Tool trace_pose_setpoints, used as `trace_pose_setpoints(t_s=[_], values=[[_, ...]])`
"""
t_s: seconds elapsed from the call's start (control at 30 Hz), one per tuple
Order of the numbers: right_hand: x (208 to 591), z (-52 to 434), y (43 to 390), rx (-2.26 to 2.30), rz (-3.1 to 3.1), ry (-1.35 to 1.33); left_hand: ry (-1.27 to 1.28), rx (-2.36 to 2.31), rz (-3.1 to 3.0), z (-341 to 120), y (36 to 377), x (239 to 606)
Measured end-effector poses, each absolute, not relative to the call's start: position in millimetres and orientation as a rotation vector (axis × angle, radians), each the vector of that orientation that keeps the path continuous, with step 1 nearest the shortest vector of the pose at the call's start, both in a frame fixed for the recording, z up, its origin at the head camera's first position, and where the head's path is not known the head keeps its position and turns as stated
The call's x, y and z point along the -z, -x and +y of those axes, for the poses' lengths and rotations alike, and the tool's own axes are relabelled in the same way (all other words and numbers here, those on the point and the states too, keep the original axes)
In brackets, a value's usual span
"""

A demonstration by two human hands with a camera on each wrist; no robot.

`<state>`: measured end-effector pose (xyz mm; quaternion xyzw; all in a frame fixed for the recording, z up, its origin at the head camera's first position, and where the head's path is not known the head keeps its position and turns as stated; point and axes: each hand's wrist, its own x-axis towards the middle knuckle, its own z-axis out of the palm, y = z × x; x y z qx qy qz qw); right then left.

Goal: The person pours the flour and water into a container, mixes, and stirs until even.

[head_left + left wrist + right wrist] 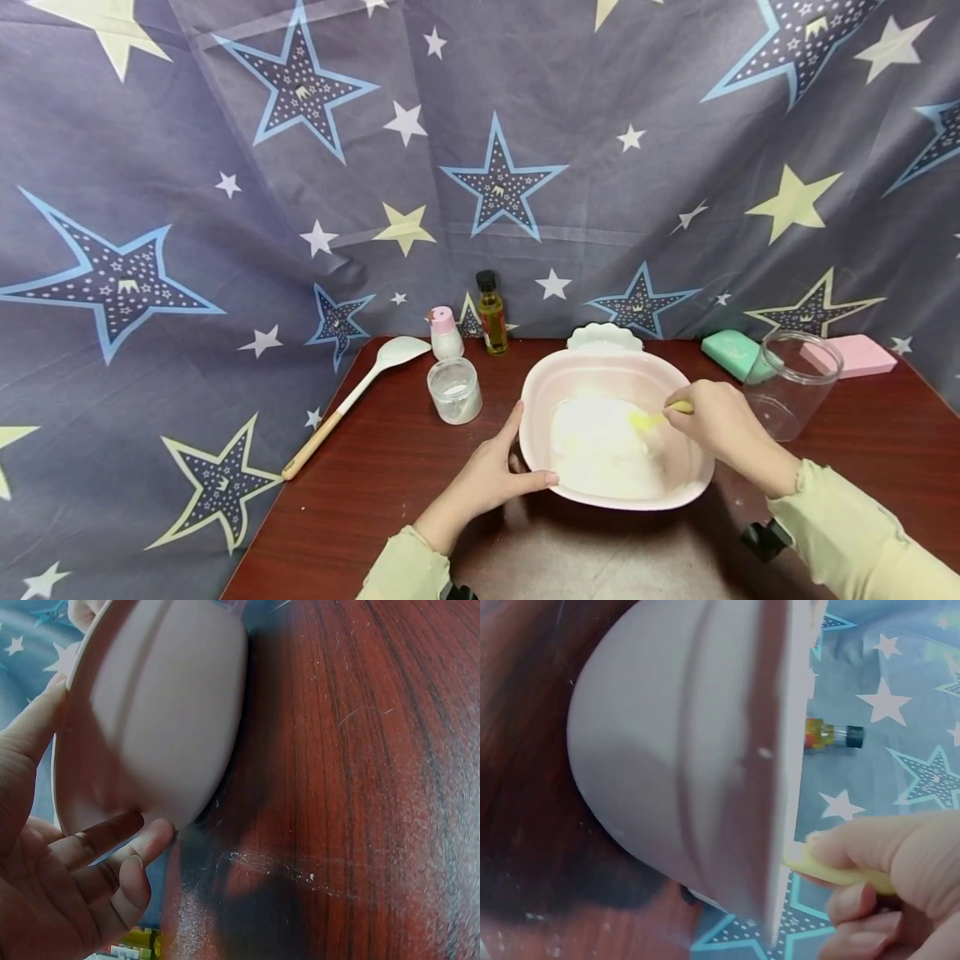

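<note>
A pale pink basin [538, 392] stands on the table with a white mass [600, 446], flour-like but overexposed, across its bottom. My left hand [487, 473] grips the basin's near-left side, thumb at the rim; in the left wrist view its other fingers [112, 832] bend against the outer wall. My right hand [720, 421] pinches the handle of a small yellow utensil [645, 420] over the right rim. The utensil's head reaches into the white mass, and its exact kind is unclear. In the right wrist view the yellow handle [840, 876] lies between thumb and fingers.
Left of the basin are a jar of white powder [455, 400], a pink-topped shaker [446, 333], an oil bottle [492, 315] and a white turner [352, 396]. An open clear jar [787, 400], a green block [731, 353] and a pink block [862, 354] stand right.
</note>
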<state>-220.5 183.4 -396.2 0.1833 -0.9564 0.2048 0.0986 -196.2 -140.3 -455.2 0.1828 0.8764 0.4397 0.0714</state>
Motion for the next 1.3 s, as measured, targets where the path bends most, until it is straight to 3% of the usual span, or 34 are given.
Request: trace_pose_setpoints(t_s=[0.53,1.3], values=[[377,189,209,-0.695,-3.112,-0.578,-0.542,-1.306,2.641,-142,198,455],[410,152,209,-1.13,-2.797,-0.878,-0.544,-1.321,2.626,-141,196,456]])
